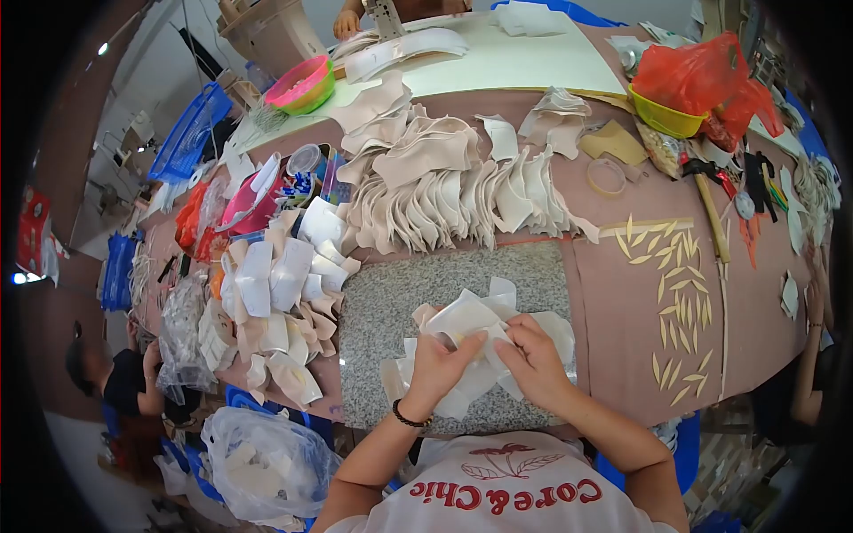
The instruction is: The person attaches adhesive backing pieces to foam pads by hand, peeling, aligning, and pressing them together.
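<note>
In the middle of the head view, my left hand [437, 371] pinches the near left edge of a thin white cut piece [475, 330]. My right hand [533, 360] has its fingers closed on the right edge of the same piece. Under and around my hands, more translucent white pieces [555, 330] lie loosely spread on a grey speckled stone slab [391, 293]. A beige bit shows beside the left fingers. What lies between the fingertips is partly covered by the hands.
Beyond the slab stand rows of beige cut pieces [426, 195]; a pile of white and beige pieces [275, 284] sits left. At right are small pale strips [680, 302], a hammer [711, 213] and a yellow bowl [666, 114] with a red bag. Other people work at the table's edges.
</note>
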{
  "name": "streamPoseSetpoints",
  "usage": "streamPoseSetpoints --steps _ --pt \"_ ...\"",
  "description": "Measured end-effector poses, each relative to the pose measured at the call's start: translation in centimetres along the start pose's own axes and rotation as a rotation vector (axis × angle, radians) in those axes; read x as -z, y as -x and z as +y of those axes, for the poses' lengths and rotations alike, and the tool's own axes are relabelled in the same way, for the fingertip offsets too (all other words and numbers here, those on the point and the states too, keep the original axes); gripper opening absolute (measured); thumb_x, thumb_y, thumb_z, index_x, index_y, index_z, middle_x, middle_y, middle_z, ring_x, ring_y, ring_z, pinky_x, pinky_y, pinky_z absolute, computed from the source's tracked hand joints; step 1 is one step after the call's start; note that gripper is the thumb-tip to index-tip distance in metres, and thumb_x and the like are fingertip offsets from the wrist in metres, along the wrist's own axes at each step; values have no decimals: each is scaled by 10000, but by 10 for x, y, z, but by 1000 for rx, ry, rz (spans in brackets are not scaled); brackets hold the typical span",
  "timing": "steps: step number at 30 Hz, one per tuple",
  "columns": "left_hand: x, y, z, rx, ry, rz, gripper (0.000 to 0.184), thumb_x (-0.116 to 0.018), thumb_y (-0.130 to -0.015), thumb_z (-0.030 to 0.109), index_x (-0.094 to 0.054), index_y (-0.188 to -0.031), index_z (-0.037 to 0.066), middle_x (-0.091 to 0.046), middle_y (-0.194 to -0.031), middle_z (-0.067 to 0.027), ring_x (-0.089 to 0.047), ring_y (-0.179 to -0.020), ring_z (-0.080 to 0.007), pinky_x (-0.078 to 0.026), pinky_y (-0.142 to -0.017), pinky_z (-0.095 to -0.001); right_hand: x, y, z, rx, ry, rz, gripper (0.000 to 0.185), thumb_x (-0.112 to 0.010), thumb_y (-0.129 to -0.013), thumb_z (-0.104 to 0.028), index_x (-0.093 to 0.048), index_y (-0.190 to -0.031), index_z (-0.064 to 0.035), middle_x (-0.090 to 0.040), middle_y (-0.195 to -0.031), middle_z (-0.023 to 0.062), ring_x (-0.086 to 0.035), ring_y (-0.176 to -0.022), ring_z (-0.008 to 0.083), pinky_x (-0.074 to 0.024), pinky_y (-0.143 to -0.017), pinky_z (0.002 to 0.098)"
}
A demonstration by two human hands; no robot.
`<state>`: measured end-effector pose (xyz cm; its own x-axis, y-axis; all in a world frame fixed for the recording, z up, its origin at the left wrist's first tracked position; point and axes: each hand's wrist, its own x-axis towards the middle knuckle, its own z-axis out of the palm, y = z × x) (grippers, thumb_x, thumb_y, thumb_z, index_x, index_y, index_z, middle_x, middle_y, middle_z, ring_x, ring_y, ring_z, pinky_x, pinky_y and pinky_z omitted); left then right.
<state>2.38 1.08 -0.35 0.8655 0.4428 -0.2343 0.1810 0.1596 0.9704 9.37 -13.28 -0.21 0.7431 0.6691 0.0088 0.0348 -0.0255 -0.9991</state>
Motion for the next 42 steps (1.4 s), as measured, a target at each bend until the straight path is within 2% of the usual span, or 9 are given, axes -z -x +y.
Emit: streamPoseSetpoints --steps 4,12,14,16,27,29,35,38,42 --pt "-4 1 5 -41 65 -18 268 -647 -779 28 -549 -1024 -19 -623 -928 -63 -593 -812 -105 -487 -681 -242 0 -1 -2 35 15 46 118 -546 -843 -69 -562 -844 47 -504 -884 106 -527 -764 168 -436 -634 263" --pt "-4 -1 7 -98 -1 -34 297 -646 -779 31 -542 -1052 -19 -623 -916 -56 -594 -801 -109 -487 -679 -254 0 -3 4 41 73 98 135 -585 -811 -52 -514 -736 35 -519 -769 70 -518 -648 125 -425 -566 242" --pt "-3 -2 4 -111 -23 -81 387 -654 -777 38 -493 -1126 -10 -607 -959 -59 -585 -840 -109 -484 -690 -253 0 -4 10 52 106 110 151 -595 -808 -49 -499 -720 28 -523 -747 54 -515 -636 105 -425 -565 236" --pt "3 -4 -2 -133 -84 -102 451 -663 -769 35 -455 -1166 -2 -584 -1007 -63 -571 -893 -119 -478 -721 -260 1 -5 12 -204 -191 94 148 -611 -808 -54 -488 -742 -4 -532 -730 13 -507 -648 63 -419 -563 217" --pt "20 5 -2 -242 -261 -314 659 -692 -706 -20 -362 -1275 22 -464 -1210 -95 -428 -1165 -174 -408 -928 -327 3 -7 25 -238 -463 10 133 -615 -838 -63 -507 -906 -27 -585 -829 11 -555 -724 59 -447 -625 199" --pt "21 5 9 -350 -444 -351 608 -632 -729 -9 -354 -1269 21 -538 -1100 -156 -552 -1035 -273 -452 -826 -334 3 -5 21 -251 -455 9 140 -609 -839 -59 -529 -948 -22 -595 -853 21 -567 -742 67 -455 -637 204" --pt "29 1 12 -449 -731 -378 565 -554 -722 -40 -380 -1255 32 -547 -1083 -202 -555 -986 -378 -465 -800 -352 14 1 17 -527 -776 -130 215 -604 -815 -10 -567 -1026 -21 -617 -924 50 -604 -790 113 -492 -672 247" --pt "27 3 8 -380 -662 -285 550 -540 -714 -62 -405 -1240 26 -547 -1077 -199 -561 -991 -351 -468 -794 -336 16 -1 10 -704 -860 -159 234 -606 -802 6 -566 -1030 -19 -616 -951 63 -607 -820 133 -500 -693 265" --pt "32 3 8 -318 -530 -270 525 -573 -729 -59 -423 -1226 19 -559 -1072 -150 -577 -974 -255 -469 -793 -307 6 -1 13 -473 -717 -101 242 -594 -815 3 -559 -1054 -8 -617 -971 63 -600 -853 129 -498 -722 266"
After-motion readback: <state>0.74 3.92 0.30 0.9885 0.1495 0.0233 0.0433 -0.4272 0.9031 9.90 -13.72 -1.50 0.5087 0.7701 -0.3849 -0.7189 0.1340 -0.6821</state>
